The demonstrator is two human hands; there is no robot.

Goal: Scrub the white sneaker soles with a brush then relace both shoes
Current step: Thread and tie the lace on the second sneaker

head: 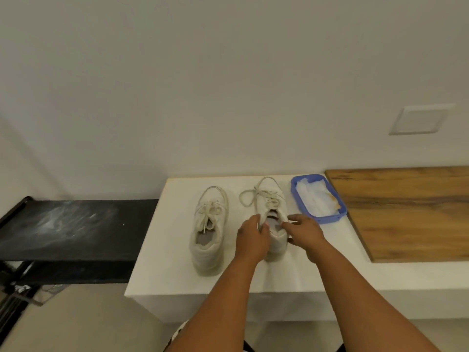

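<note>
1. We see 2 white sneakers side by side on the white bench, toes toward the wall, both laced.
2. The left sneaker lies apart from both hands, its laces bunched over the tongue.
3. The right sneaker sits between the hands; its lace loops out onto the bench on its left side.
4. Our left hand holds the left edge of the right sneaker's opening, with the grip narrow: thumb and fingers pinch the collar.
5. Our right hand is at the opposite edge of the same opening, fingers curled over the collar, holding it; the thumb is partly hidden behind the shoe.
6. A blue tray stands just beside the right sneaker, on its right, with white crumpled material inside bearing a brownish patch.
7. A wooden board lies on the bench right of the tray, touching or nearly touching it; we cannot tell which.
8. A black rack with a scuffed top stands left of the bench.
9. We cannot make out a brush anywhere.
</note>
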